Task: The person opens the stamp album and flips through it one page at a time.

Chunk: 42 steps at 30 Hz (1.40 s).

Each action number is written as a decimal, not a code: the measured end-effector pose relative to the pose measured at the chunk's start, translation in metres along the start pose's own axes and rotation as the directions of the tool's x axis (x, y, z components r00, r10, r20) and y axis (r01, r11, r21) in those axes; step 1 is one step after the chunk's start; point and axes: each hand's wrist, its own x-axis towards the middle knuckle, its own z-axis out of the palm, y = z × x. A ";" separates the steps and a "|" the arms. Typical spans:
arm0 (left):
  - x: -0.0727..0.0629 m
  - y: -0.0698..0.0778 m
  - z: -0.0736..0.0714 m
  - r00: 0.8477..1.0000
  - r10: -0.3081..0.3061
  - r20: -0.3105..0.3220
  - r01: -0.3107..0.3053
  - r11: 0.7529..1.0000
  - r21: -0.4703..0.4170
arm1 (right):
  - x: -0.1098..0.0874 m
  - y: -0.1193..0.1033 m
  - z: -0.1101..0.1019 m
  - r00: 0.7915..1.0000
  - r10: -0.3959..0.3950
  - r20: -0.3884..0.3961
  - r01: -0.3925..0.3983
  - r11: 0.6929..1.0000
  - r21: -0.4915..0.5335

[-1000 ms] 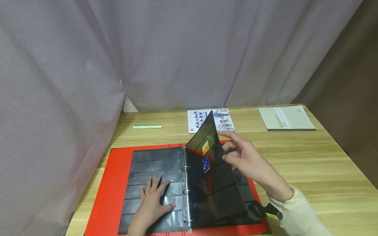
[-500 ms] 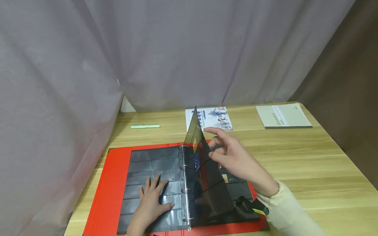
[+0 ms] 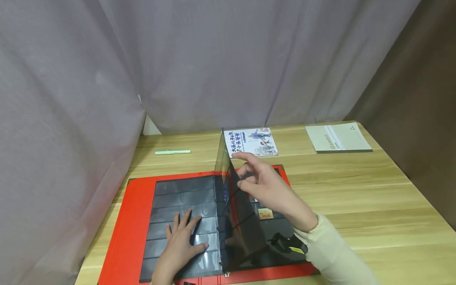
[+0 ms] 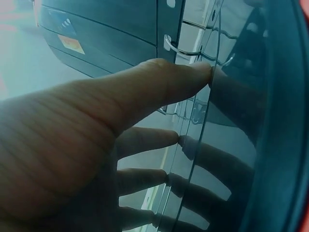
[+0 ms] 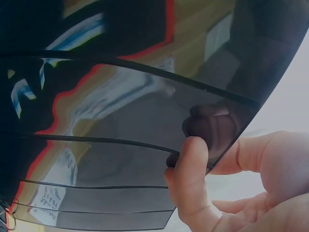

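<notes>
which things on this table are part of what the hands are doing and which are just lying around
In use, it seems:
red binder, open
raised page, pinched by the right hand
flat page under the left hand

Just lying about, apparently:
pale green pen
picture book
Gambit book

Wood-grain table [image 3: 360, 198] beneath red binder [image 3: 130, 213], pale green pen [image 3: 173, 152], white booklet [image 3: 261, 140], grey-green notebook [image 3: 340, 137].
</notes>
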 end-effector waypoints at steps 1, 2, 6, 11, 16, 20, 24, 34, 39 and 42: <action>0.001 0.000 0.000 1.000 0.001 -0.002 -0.001 1.000 0.001 | 0.001 0.000 0.000 1.000 0.002 0.001 -0.002 1.000 0.006; 0.002 0.000 0.000 1.000 0.001 -0.006 -0.001 1.000 -0.001 | 0.002 0.000 0.001 1.000 0.002 0.002 -0.002 1.000 0.009; 0.006 0.000 -0.001 1.000 -0.008 -0.009 0.008 1.000 -0.005 | 0.006 0.001 0.002 1.000 -0.001 0.010 0.001 1.000 0.022; 0.006 -0.001 -0.001 1.000 -0.019 0.010 0.019 1.000 0.010 | 0.006 0.009 0.008 1.000 0.023 0.022 -0.024 0.999 0.043; -0.002 -0.002 -0.002 1.000 -0.009 -0.027 0.009 1.000 0.012 | 0.006 0.014 0.018 0.999 0.017 0.049 -0.021 0.996 0.089; -0.007 0.003 -0.007 0.995 0.019 -0.094 -0.019 1.000 -0.006 | 0.007 0.016 0.020 0.998 0.008 0.057 -0.013 0.996 0.093; -0.013 0.013 -0.016 0.986 0.037 -0.163 -0.045 0.998 -0.042 | 0.009 0.019 0.022 0.998 -0.015 0.064 0.008 0.995 0.102; -0.041 0.050 -0.037 0.813 0.350 -0.466 -0.420 0.906 -0.053 | 0.012 0.025 0.038 0.994 -0.094 0.053 0.083 0.980 0.178; -0.046 0.068 -0.039 0.616 0.571 -0.542 -0.683 0.730 -0.007 | 0.014 0.026 0.048 0.991 -0.131 0.038 0.121 0.972 0.200; -0.046 0.075 -0.039 0.569 0.621 -0.539 -0.729 0.685 0.020 | 0.015 0.025 0.051 0.990 -0.141 0.028 0.132 0.971 0.198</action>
